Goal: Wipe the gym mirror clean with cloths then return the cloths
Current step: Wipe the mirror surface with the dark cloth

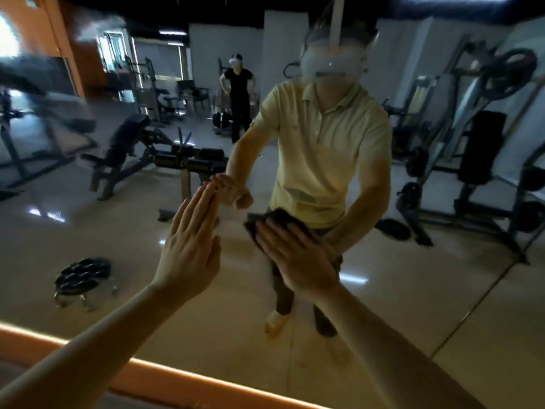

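Head view: one mirror [118, 231] is recorded, filling nearly the whole frame, with one orange lit strip [177, 376] along its lower edge. Two hands are counted. The left hand [188, 249] is held flat with fingers straight and together, fingertips touching the glass; nothing is held in it. The right hand [295, 261] is laid flat with fingers slightly spread, pressing one dark cloth [283, 218] against the mirror just right of the left hand. Only one cloth is seen; most of it is covered by the right hand, with its upper edge and left corner exposed. Both bare forearms stand in front of the lower middle of the glass. In the reflection two persons are counted: the wearer in a pale yellow shirt [324, 143] with a white headset, and a second person in black [239, 84] further back. Also reflected are one weight bench [126, 143], one pile of weight plates [82, 274] on the floor, and a weight machine [483, 149] at the right. The upper left is blurred.
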Demonstrator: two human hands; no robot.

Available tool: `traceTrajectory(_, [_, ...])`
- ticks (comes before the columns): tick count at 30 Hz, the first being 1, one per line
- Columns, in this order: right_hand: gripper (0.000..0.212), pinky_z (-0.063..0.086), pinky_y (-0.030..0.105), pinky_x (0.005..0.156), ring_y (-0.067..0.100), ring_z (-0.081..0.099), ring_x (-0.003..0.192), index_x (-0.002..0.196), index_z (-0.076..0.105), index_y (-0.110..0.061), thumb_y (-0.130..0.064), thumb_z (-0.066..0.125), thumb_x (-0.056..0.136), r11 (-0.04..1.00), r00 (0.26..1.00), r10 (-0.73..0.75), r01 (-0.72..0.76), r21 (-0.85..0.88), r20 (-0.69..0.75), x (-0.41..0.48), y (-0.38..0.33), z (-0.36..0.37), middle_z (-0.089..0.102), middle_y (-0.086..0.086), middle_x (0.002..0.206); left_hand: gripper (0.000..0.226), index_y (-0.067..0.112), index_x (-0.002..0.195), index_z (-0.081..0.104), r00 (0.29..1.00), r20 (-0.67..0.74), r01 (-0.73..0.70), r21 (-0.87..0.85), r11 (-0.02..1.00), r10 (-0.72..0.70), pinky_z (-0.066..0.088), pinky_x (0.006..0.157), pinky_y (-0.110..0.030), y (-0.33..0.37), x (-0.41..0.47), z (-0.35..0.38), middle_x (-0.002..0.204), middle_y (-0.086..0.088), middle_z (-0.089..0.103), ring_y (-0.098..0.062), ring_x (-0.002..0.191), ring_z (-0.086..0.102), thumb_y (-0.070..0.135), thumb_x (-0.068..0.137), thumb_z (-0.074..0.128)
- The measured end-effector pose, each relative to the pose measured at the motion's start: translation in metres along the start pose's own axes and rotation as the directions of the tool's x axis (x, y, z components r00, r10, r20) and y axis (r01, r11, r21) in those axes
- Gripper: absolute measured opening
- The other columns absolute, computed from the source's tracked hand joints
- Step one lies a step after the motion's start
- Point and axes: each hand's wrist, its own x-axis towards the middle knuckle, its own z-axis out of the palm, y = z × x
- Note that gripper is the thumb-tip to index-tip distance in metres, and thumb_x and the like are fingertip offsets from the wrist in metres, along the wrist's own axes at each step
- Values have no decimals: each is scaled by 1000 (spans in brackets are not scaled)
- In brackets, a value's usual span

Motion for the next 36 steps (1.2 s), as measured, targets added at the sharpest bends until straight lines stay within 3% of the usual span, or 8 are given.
traceTrajectory(7, [73, 2, 51, 130, 30, 4, 162, 166, 12, -12, -23, 42, 101, 836, 788, 540, -541, 86, -295, 82, 55, -20, 7, 9, 175, 81, 2, 166, 12, 986, -50, 154, -61, 986, -157, 15, 131, -52, -5, 9, -2, 175, -14, 8, -27, 163, 6, 9, 94, 50])
traceTrajectory(12, [66, -11, 49, 129, 32, -9, 161, 167, 20, -21, -28, 34, 103, 995, 997, 70, -69, -67, 17, 28, -42, 53, 4, 3, 175, 89, 4, 167, 9, 981, -25, 192, -54, 980, -194, 11, 133, -44, -17, 6, 7, 176, -12, 4, -24, 163, 4, 0, 92, 58])
traceTrajectory(15, [64, -18, 52, 126, 31, -5, 161, 166, 22, -14, -36, 33, 107, 878, 819, -383, 467, -107, 428, -24, -85, 76, 3, 6, 175, 104, 5, 167, 5, 985, 8, 174, -29, 984, -174, 12, 132, -46, -26, 3, 11, 176, -10, -2, -25, 163, 0, -6, 86, 69])
traceTrajectory(17, [61, -15, 49, 126, 25, 6, 161, 165, 23, -12, -32, 30, 108, 832, 743, -448, 550, -72, 498, -24, -73, 65, 7, 6, 175, 106, 6, 167, 3, 983, 27, 180, -6, 984, -180, 2, 132, -36, -28, 3, 10, 176, -8, -7, -22, 163, -4, -3, 86, 70])
traceTrajectory(22, [66, -4, 46, 130, 27, 9, 161, 166, 16, -15, -25, 33, 103, 980, 1000, 2, 2, -197, 21, 48, 49, -13, 8, 7, 174, 107, 7, 167, 0, 970, 87, 230, -41, 972, -226, 5, 131, -44, -24, 4, 8, 176, -7, -11, -22, 163, -8, 2, 88, 71])
traceTrajectory(28, [67, 6, 52, 130, 31, 5, 161, 167, 13, -10, -27, 33, 105, 745, 710, 635, -667, 0, -306, 105, 93, -44, 6, 12, 175, 112, 11, 166, -9, 971, 120, 212, -49, 976, -205, 11, 129, -49, -28, 4, 4, 175, -8, -11, -19, 162, -12, 7, 90, 73])
traceTrajectory(32, [76, -3, 50, 130, 31, 1, 162, 167, 9, -12, -28, 45, 103, 970, 966, 236, -241, -41, -104, 78, 1, 14, -5, 11, 174, 108, 13, 167, -10, 973, 145, 182, -18, 983, -177, 3, 130, -40, -37, 4, -2, 176, -3, -14, -15, 162, -13, 14, 92, 68])
traceTrajectory(36, [76, -4, 43, 131, 26, 0, 162, 166, 20, -12, -22, 54, 98, 994, 979, -99, 88, 69, 176, 39, -41, 29, 10, 7, 175, 86, 16, 165, 26, 969, 38, 245, -56, 968, -243, 21, 127, -38, -27, 0, -7, 171, -4, 25, -18, 157, 22, 18, 90, 67])
